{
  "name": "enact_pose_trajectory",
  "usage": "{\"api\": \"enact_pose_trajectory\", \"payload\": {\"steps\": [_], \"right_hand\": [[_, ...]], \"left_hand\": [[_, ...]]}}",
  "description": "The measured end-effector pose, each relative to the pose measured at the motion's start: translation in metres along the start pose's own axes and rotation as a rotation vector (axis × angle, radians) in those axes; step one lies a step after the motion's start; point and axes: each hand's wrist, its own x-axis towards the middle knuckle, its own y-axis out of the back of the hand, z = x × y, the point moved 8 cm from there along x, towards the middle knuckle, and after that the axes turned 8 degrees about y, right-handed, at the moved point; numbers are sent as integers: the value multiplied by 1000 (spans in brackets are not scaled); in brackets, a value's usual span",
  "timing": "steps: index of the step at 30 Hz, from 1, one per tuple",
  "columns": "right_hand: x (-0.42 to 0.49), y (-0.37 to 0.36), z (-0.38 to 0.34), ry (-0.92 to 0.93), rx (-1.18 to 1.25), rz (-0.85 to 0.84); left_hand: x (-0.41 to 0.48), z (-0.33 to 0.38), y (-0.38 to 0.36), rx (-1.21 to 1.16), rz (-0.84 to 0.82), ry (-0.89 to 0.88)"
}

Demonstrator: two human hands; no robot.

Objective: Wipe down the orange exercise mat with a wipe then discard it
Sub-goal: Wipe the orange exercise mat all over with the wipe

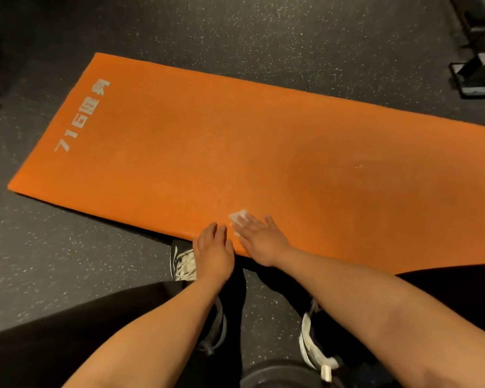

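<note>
Head view, right fingers (270, 221) flat on wipe (239, 215)

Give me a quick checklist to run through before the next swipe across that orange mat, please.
1. Wipe under the right hand: ok, flat fingers press it onto the mat.
2. Mat lying flat on the floor: ok.
3. Mat surface ahead of the wipe free of objects: ok.
4. Left hand free: ok, holds nothing, at the mat's near edge.
5. Wipe damp and clean enough: cannot tell.
6. Bin for discarding: cannot tell, none in view.
</note>
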Motion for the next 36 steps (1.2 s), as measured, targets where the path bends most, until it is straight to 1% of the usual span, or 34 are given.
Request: {"api": "enact_pose_trajectory", "payload": {"steps": [3,4,5,8,10,11,13,14,15,16,19,21,23,25,26,28,30,34,36], "right_hand": [[-9,1,23,-265,26,37],[-10,-2,17,-294,48,40],[-8,-7,4,-282,68,33],[-5,-17,-31,-138,107,17],[-8,-13,-29,-99,88,34],[-12,-11,-20,-130,75,46],[-22,-8,2,-288,79,82],[-27,-9,6,-359,86,100],[-29,-10,3,-389,96,110],[-28,-13,-6,-372,110,107],[-23,-21,-33,-199,130,63],[-26,-18,-26,-152,88,43],[-33,-12,-5,-232,82,39],[-37,-11,5,-327,127,39],[-36,-13,2,-329,139,32],[-33,-16,-8,-269,156,29],[-32,-13,-8,-222,186,62],[-45,-3,9,-328,183,139],[-50,-6,8,-307,166,155]], "left_hand": [[-7,0,3,0,-5,48],[-9,1,3,-3,-17,58],[-10,2,2,-8,-34,58],[-12,3,1,-33,-88,36],[-14,2,2,-25,-99,15],[-15,2,2,-14,-101,3],[-17,3,1,6,-101,2],[-18,4,1,12,-97,9],[-21,6,1,18,-97,16],[-24,8,1,21,-104,22],[-31,9,-3,-11,-156,39],[-30,8,-5,-125,-209,34],[-28,11,-6,-237,-269,38],[-30,16,-5,-286,-300,37],[-33,20,-5,-318,-315,40],[-38,28,-6,-380,-348,44],[-40,34,-8,-421,-385,52],[-33,41,-15,-412,-410,63],[-29,39,-20,-429,-385,88]]}}
